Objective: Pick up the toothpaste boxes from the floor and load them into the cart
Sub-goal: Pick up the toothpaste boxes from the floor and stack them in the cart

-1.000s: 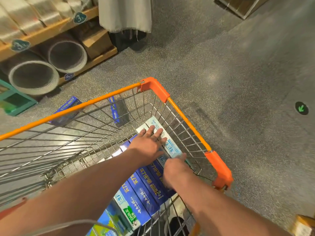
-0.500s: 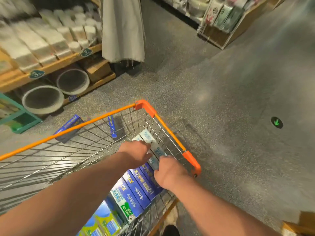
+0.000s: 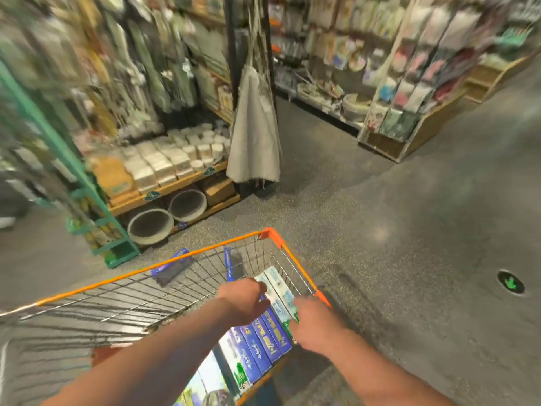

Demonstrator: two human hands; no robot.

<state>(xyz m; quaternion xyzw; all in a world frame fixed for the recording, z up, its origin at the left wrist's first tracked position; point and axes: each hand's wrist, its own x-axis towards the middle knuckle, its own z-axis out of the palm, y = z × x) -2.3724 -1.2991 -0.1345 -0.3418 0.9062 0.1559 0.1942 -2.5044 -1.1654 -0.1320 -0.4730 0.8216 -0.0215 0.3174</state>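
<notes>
You've got grey speckled floor (image 3: pixel 409 230) under everything, with the orange-rimmed cart (image 3: pixel 175 260) standing on it. Just past the cart's far side, seen through the wire, one blue toothpaste box (image 3: pixel 171 266) lies on the floor and a second box (image 3: pixel 228 265) sits nearer the cart's far corner. Well off to the cart's right there's a round green arrow marker (image 3: pixel 510 283). Inside the cart, a row of boxes (image 3: pixel 263 338) lies along its right wall.

- Blue boxes (image 3: pixel 265 339), near: white lettering, too blurred to read.
- Shelf tags (image 3: pixel 152 196), far left: teal, marks illegible.
- Floor disc (image 3: pixel 510 283), right: green mark (no letters legible).
</notes>
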